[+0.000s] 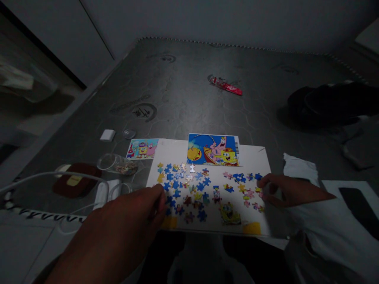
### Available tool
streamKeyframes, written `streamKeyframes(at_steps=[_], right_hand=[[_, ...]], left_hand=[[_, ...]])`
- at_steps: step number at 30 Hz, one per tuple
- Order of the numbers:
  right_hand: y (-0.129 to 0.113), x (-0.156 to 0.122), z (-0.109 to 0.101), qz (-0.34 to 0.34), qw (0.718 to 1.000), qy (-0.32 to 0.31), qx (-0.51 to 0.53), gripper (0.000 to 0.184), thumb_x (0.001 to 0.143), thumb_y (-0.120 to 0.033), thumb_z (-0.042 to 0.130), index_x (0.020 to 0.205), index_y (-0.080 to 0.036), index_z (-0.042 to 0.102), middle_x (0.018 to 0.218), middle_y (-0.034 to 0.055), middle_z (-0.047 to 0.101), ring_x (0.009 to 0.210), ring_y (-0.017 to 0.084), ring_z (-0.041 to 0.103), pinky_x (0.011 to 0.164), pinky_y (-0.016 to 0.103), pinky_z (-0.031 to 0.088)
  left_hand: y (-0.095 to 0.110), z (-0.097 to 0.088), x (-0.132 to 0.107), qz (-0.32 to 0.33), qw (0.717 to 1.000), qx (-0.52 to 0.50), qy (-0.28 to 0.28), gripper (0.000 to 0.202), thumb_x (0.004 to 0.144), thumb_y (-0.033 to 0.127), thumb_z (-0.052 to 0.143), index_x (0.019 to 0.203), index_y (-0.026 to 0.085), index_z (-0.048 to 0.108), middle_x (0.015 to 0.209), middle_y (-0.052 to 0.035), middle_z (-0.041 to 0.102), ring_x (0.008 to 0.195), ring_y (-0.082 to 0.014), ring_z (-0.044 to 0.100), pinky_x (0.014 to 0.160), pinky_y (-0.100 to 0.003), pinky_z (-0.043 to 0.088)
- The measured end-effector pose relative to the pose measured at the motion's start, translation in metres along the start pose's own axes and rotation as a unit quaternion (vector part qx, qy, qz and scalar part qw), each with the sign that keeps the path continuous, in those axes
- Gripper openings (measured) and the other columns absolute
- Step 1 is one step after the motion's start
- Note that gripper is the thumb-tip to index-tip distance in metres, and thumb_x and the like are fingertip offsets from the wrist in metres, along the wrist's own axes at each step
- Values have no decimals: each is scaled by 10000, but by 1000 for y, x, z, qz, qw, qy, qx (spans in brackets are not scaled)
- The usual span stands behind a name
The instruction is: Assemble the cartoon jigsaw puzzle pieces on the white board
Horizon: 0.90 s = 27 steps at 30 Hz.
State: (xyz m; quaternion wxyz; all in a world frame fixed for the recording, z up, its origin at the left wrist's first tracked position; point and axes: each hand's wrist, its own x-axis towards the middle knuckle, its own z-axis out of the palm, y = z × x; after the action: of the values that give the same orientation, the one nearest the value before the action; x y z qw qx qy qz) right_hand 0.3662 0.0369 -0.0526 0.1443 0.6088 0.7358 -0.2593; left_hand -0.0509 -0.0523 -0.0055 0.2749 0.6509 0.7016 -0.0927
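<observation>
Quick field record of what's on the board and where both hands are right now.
surface: dark patterned mat
board: white board with loose puzzle pieces spread on it
reference card: cartoon picture card at the board's far edge
second card: smaller cartoon card off the board's left corner
left hand: left hand, fingers at the blue pieces on the board's left side
right hand: right hand, fingers at the pink and yellow pieces on the right edge
nearby: clear jar lying on its side; red wrapper farther back

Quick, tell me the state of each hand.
Left hand: fingertips on the puzzle pieces, grip cannot be told.
Right hand: fingers curled at pieces on the white board, holding nothing clearly.
</observation>
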Motion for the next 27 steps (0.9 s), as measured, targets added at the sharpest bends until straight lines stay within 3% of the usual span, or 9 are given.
streamKeyframes(at_steps=[4,10,17,27], right_hand=[[1,8,-9,15,997,-78,26,442,892,-500,691,1255,-268,790,988,68,847,680,236,752,743,378,602],[8,6,-1,-6,998,-43,54,370,904,-518,711,1191,-301,799,928,33,847,652,209,737,694,342,566],[11,10,3,-3,997,-67,46,367,892,-517,708,1178,-302,789,947,31,852,668,206,746,684,330,562],[6,4,6,10,997,-30,69,261,893,-470,733,1088,-296,741,856,16,846,617,210,745,617,327,532]], left_hand=[[-2,1,1,-3,1000,8,2,417,1131,499,344,1013,312,698,951,-55,831,783,-288,782,670,-393,415],[-3,1,3,-5,1000,16,-7,436,1128,496,326,1023,304,702,959,-71,829,796,-295,782,684,-403,415],[-6,2,2,3,1000,4,12,415,1122,510,355,1003,315,702,932,-53,828,761,-285,776,665,-394,425],[0,-2,3,-15,999,20,-24,438,1098,525,323,1025,309,698,983,-75,839,811,-297,787,701,-413,439]])
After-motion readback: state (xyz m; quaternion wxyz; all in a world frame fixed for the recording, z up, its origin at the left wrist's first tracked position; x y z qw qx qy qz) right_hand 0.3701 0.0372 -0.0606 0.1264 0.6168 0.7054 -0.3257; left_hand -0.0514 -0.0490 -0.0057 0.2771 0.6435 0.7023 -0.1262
